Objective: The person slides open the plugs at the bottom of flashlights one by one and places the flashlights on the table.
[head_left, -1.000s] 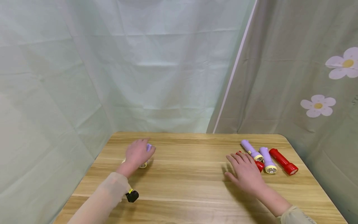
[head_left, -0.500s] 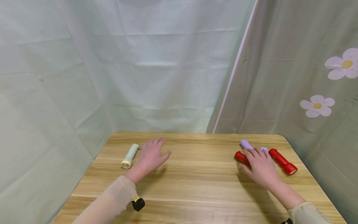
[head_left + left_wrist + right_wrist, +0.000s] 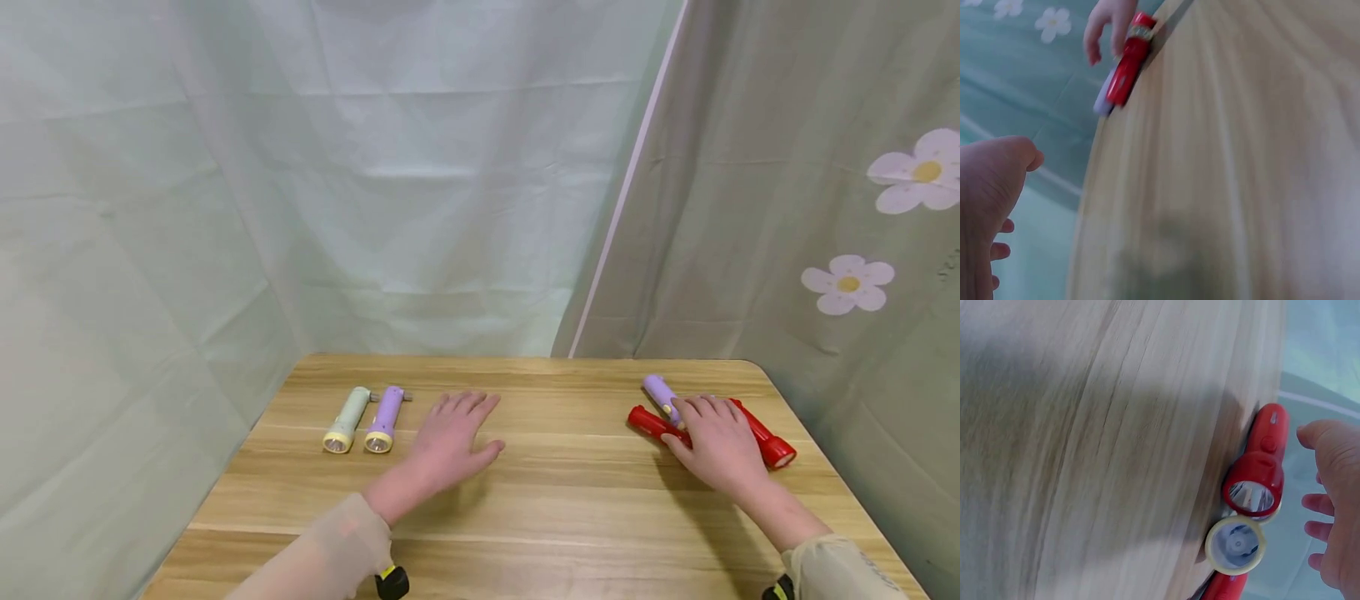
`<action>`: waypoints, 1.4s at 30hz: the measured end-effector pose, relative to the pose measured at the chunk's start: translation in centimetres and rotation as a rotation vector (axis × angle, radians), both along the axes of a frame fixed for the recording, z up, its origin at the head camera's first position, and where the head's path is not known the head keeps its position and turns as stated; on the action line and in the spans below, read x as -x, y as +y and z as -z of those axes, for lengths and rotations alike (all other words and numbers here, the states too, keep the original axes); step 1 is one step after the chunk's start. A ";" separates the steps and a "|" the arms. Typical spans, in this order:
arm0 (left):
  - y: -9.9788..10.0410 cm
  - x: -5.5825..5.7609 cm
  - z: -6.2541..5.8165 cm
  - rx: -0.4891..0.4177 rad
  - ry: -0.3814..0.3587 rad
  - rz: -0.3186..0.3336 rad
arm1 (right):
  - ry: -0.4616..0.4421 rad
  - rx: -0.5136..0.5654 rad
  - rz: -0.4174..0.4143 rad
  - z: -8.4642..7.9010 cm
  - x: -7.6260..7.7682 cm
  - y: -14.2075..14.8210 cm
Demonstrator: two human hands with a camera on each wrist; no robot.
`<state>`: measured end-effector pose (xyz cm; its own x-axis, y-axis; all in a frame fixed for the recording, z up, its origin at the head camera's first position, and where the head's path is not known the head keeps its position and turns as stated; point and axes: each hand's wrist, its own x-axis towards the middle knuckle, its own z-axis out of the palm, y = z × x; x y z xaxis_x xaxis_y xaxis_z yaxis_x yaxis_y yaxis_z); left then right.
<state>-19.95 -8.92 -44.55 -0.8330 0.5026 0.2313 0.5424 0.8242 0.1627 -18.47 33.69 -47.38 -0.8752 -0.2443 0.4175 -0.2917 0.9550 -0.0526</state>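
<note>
My left hand [image 3: 448, 443] hovers above the table with fingers straight, holding nothing. To its left a pale green flashlight [image 3: 348, 419] and a purple flashlight [image 3: 386, 418] lie side by side, lens ends toward me. My right hand [image 3: 716, 448] is over the group at the right, fingers slightly bent and apart from the flashlights in the right wrist view. A red flashlight [image 3: 649, 422] lies left of it, with a purple flashlight [image 3: 659, 394] behind. Another red flashlight [image 3: 772, 443] is at its right. The yellow-rimmed flashlight [image 3: 1235, 545] in the right wrist view is hidden under the hand in the head view.
The wooden table [image 3: 540, 500] reaches back to a pale curtain [image 3: 450, 208] on the far side. A flowered curtain [image 3: 750, 208] hangs at the right. Black wrist cameras [image 3: 392, 582] sit below both wrists.
My left hand has let go of the purple flashlight and moved right, leaving it beside the green one. My right hand has moved right, over the second purple flashlight.
</note>
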 end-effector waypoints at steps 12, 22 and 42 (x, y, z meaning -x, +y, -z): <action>5.0 -4.5 2.2 0.080 -0.052 0.171 | -0.041 -0.007 0.021 1.0 -0.3 0.4; 9.1 -6.0 3.4 0.079 -0.045 0.273 | -0.065 -0.019 0.022 1.2 -0.3 0.2; 12.1 -6.4 4.6 0.100 -0.046 0.299 | -0.025 -0.018 -0.002 1.6 -0.6 -0.6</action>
